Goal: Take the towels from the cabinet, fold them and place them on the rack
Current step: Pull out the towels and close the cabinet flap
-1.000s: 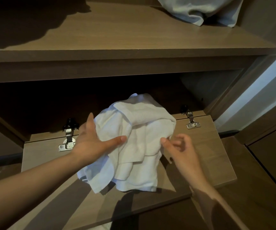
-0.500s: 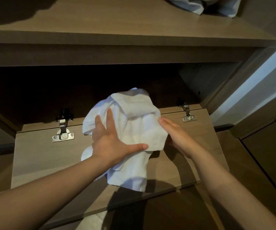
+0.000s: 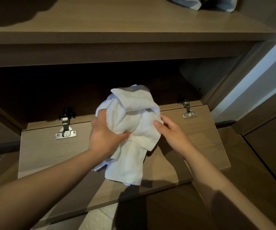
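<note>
fingers (image 3: 100, 114) of the left hand (image 3: 104, 135), up and to the right of a metal hinge (image 3: 66, 128), curled round the left flank of a crumpled white towel (image 3: 130, 117), thumb hooked into a fold at the front. gripping, not spread. between the two sets of fingers, towel bunched into a loose ball at the top, with a flatter tail hanging below both thumbs over the open cabinet door (image 3: 42, 155). held clear of the door or brushing it: cannot tell. on the right flank of the bundle, thumb of the right hand (image 3: 172, 131) pressed onto the front of the cloth, other fingers tucked behind the towel and hidden, so pinching an edge between thumb and unseen fingers. up and to the right of those fingers, a second hinge (image 3: 187, 112) at the door's back edge. behind the fingertips, dark cabinet interior (image 3: 51, 90). well above the fingers, a wooden shelf (image 3: 117, 19), with pale fabric (image 3: 200, 2) at its right end, cut off by the frame edge.
</note>
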Available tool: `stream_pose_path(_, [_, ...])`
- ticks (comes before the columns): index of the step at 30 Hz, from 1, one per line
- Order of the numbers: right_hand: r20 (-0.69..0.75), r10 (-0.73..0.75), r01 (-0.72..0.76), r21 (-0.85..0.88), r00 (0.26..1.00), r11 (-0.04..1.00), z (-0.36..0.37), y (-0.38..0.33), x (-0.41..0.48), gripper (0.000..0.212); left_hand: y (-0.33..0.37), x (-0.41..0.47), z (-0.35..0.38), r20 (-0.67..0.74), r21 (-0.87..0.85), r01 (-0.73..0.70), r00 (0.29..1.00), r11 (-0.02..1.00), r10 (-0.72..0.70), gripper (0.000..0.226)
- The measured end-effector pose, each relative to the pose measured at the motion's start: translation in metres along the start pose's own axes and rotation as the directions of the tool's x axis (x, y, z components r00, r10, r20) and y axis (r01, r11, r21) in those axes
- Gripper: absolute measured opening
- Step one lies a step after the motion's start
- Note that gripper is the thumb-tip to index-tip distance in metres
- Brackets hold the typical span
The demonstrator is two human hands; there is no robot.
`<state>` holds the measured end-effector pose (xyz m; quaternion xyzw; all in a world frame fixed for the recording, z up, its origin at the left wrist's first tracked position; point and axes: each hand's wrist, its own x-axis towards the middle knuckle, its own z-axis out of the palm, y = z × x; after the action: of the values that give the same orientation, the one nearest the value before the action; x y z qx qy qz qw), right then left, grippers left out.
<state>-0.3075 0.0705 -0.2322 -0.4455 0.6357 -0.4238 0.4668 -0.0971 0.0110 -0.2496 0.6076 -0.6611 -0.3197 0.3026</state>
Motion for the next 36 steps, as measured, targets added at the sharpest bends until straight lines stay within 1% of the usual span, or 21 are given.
stream_pose_path(4, [-0.059, 0.001, 0.0, 0.019, 0.998, 1.0, -0.004, -0.001, -0.017, 0.033, 0.012, -0.005, -0.009, 0.011, -0.091, 0.007, 1.0, 0.996, -0.006, 0.069])
stream_pose_path(8, [-0.115, 0.045, -0.037, 0.07, 0.992, 0.997, -0.019, -0.005, -0.044, 0.031, 0.026, -0.01, -0.023, 0.074, -0.09, 0.035, 0.997, 0.995, -0.029, 0.062])
stream_pose_path(11, [-0.153, 0.087, -0.068, 0.13, 0.984, 0.989, -0.037, 0.003, -0.072, 0.032, 0.035, -0.015, -0.029, 0.093, -0.044, 0.02, 0.996, 0.999, -0.016, 0.062])
stream_pose_path(14, [-0.185, 0.163, -0.141, 0.127, 0.969, 0.982, -0.045, 0.021, -0.095, 0.045, 0.034, -0.02, -0.027, 0.085, 0.001, -0.005, 0.996, 1.0, 0.005, 0.069])
stream_pose_path(16, [-0.167, 0.249, -0.228, 0.131, 0.954, 0.965, -0.043, 0.036, -0.103, 0.055, 0.031, -0.02, -0.022, 0.075, 0.032, -0.004, 0.997, 0.999, 0.001, 0.073])
stream_pose_path(17, [-0.144, 0.301, -0.282, 0.138, 0.943, 0.949, -0.039, 0.043, -0.104, 0.057, 0.028, -0.019, -0.019, 0.062, 0.05, -0.004, 0.998, 0.999, 0.001, 0.075])
stream_pose_path(19, [-0.095, 0.387, -0.367, 0.181, 0.917, 0.913, -0.029, 0.051, -0.101, 0.055, 0.025, -0.015, -0.012, 0.033, 0.092, 0.011, 0.999, 0.996, -0.014, 0.079])
stream_pose_path(21, [-0.049, 0.416, -0.39, 0.267, 0.908, 0.881, -0.019, 0.054, -0.095, 0.049, 0.022, -0.012, -0.005, 0.024, 0.133, 0.033, 0.999, 0.991, -0.036, 0.083])
stream_pose_path(24, [-0.001, 0.375, -0.343, 0.399, 0.927, 0.85, -0.013, 0.051, -0.084, 0.038, 0.019, -0.013, 0.002, 0.077, 0.191, 0.023, 0.996, 0.981, -0.038, 0.091])
stream_pose_path(26, [0.011, 0.343, -0.31, 0.455, 0.939, 0.834, -0.012, 0.046, -0.079, 0.039, 0.018, -0.018, 0.005, 0.126, 0.24, -0.007, 0.992, 0.971, -0.025, 0.103])
stream_pose_path(28, [0.025, 0.308, -0.286, 0.455, 0.951, 0.844, -0.014, 0.041, -0.075, 0.047, 0.02, -0.026, 0.006, 0.162, 0.305, -0.029, 0.987, 0.952, -0.022, 0.121])
stream_pose_path(31, [0.079, 0.268, -0.277, 0.397, 0.96, 0.875, -0.017, 0.029, -0.071, 0.06, 0.029, -0.037, 0.006, 0.225, 0.331, -0.016, 0.972, 0.944, -0.062, 0.141])
stream_pose_path(32, [0.077, 0.256, -0.267, 0.351, 0.964, 0.898, -0.017, 0.023, -0.068, 0.06, 0.03, -0.038, 0.006, 0.242, 0.332, -0.014, 0.968, 0.943, -0.071, 0.145])
stream_pose_path(34, [0.053, 0.221, -0.227, 0.223, 0.974, 0.948, -0.02, 0.012, -0.058, 0.052, 0.033, -0.039, 0.007, 0.265, 0.331, -0.015, 0.961, 0.944, -0.078, 0.148])
stream_pose_path(36, [0.083, 0.189, -0.199, 0.141, 0.978, 0.97, -0.023, 0.002, -0.047, 0.047, 0.034, -0.039, 0.007, 0.273, 0.319, -0.016, 0.959, 0.948, -0.076, 0.15])
